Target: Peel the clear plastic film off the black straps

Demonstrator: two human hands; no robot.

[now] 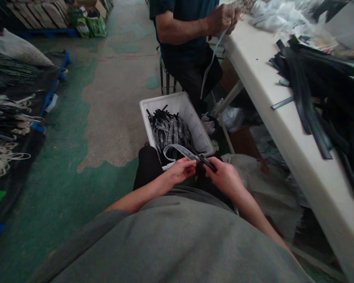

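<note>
My left hand (181, 171) is closed in a pinch on a pale translucent strip (179, 148), close to my lap. From there the strip curves up and back over the near edge of a white plastic bin (199, 127). My right hand (224, 175) is wrapped round a slim black piece (208, 162) that meets the strip beside my left fingertips. Whether this piece is the strip's dark end or a separate tool, I cannot tell. Inside the bin lie many black and grey strips (171, 129) in a loose heap.
Along my right runs a white table (253, 51) with a pile of black strips (309, 86) and plastic bags (277, 15). Ahead sits a co-worker (183, 31) holding a pale strip (211, 63). Bundled cords (6, 145) lie at left near a blue pallet (54, 84).
</note>
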